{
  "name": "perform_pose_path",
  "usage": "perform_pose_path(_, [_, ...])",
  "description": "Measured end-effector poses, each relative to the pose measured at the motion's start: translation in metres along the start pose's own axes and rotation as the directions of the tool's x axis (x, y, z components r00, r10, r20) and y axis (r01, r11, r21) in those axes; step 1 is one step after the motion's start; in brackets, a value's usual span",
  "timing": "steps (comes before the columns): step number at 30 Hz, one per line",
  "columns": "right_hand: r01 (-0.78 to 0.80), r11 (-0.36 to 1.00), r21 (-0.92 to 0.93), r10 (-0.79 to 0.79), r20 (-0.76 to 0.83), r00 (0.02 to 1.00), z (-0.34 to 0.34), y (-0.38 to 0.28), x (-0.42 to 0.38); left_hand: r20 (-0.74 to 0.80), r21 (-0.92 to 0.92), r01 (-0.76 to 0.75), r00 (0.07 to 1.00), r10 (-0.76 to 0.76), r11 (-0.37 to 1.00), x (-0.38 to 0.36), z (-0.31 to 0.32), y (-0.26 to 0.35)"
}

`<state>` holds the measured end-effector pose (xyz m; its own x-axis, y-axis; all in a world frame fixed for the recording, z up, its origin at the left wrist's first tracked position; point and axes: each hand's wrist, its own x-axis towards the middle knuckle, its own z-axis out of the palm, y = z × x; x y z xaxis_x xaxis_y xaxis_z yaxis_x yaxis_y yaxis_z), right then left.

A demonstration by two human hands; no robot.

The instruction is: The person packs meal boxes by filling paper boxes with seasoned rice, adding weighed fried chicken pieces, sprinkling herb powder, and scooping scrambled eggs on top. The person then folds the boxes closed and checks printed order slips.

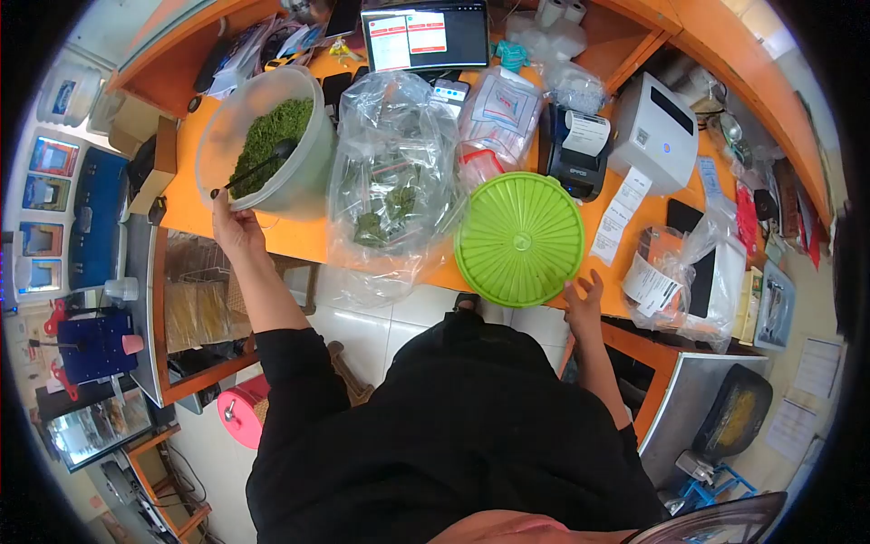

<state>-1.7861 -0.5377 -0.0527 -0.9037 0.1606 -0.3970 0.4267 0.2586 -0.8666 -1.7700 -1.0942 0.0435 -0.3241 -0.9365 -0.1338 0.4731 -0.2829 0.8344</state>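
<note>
My left hand (238, 232) grips the near rim of a large translucent plastic tub (314, 172), thumb up and fingers curled below. Shredded green leaves (275, 130) fill part of the tub. A black ladle (285, 149) lies across them, its handle end right by my left thumb. My right hand (585, 304) has its fingers spread at the lower right edge of a round green ribbed lid (520, 241); a fingertip seems to touch the lid. Between the two stands a clear plastic bag (394, 181) holding smaller bags of green leaves.
Behind stand a screen (426, 36), a black receipt printer (575, 150) and a white printer (654, 131) with a long paper slip (622, 213). A red-rimmed container (480, 168) touches the lid. Packed plastic bags (657, 286) lie at the right edge of the orange table (304, 238).
</note>
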Motion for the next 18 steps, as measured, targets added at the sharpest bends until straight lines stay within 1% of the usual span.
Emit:
perform_pose_path(1, [0.075, 0.996, -0.055, -0.078, -0.049, 0.996, -0.003, 0.011, 0.005, 0.009, -0.017, -0.034, 0.999, 0.034, 0.999, 0.000, 0.006, 0.001])
perform_pose_path(2, [0.145, 0.983, -0.115, -0.156, -0.091, 0.984, -0.007, 0.023, 0.010, -0.004, 0.010, -0.069, 0.998, 0.069, 0.998, 0.004, 0.009, 0.006])
perform_pose_path(4, [0.080, 0.996, -0.030, -0.083, -0.119, 0.989, -0.015, 0.012, 0.005, -0.023, 0.065, -0.140, 0.990, 0.142, 0.988, 0.011, 0.020, 0.020])
perform_pose_path(5, [0.047, 0.999, 0.014, -0.045, -0.131, 0.990, -0.019, 0.006, 0.002, 0.003, 0.077, -0.189, 0.982, 0.189, 0.979, 0.007, 0.026, 0.029])
perform_pose_path(7, [0.096, 0.995, 0.025, -0.092, -0.151, 0.984, -0.026, 0.005, -0.002, 0.058, 0.095, -0.284, 0.958, 0.279, 0.954, -0.019, 0.042, 0.052])
perform_pose_path(8, [0.121, 0.992, 0.031, -0.115, -0.160, 0.980, -0.030, 0.006, -0.004, 0.070, 0.117, -0.320, 0.947, 0.313, 0.940, -0.014, 0.032, 0.064])
perform_pose_path(9, [0.180, 0.984, 0.006, -0.177, -0.170, 0.969, -0.032, 0.013, -0.005, 0.084, 0.140, -0.357, 0.934, 0.348, 0.924, -0.010, 0.020, 0.078])
perform_pose_path(10, [0.244, 0.970, -0.017, -0.243, -0.175, 0.954, -0.033, 0.021, -0.003, 0.106, 0.146, -0.389, 0.920, 0.376, 0.910, -0.030, 0.025, 0.095])
perform_pose_path(11, [0.307, 0.951, -0.039, -0.309, -0.177, 0.935, -0.035, 0.029, -0.004, 0.142, 0.154, -0.397, 0.915, 0.377, 0.905, -0.035, 0.017, 0.112])
perform_pose_path(13, [0.269, 0.962, 0.056, -0.256, -0.168, 0.952, -0.034, 0.029, -0.014, 0.200, 0.077, -0.375, 0.914, 0.354, 0.924, -0.075, 0.026, 0.141])
perform_pose_path(16, [0.306, 0.943, 0.131, -0.286, -0.151, 0.946, -0.039, 0.030, -0.029, 0.273, -0.024, -0.305, 0.914, 0.300, 0.952, -0.112, 0.022, 0.173])
perform_pose_path(17, [0.328, 0.934, 0.141, -0.308, -0.149, 0.940, -0.042, 0.033, -0.033, 0.310, -0.011, -0.296, 0.907, 0.284, 0.955, -0.120, 0.017, 0.182])
perform_pose_path(18, [0.343, 0.920, 0.190, -0.317, -0.152, 0.936, -0.045, 0.022, -0.048, 0.347, 0.007, -0.283, 0.900, 0.263, 0.959, -0.126, 0.010, 0.189])
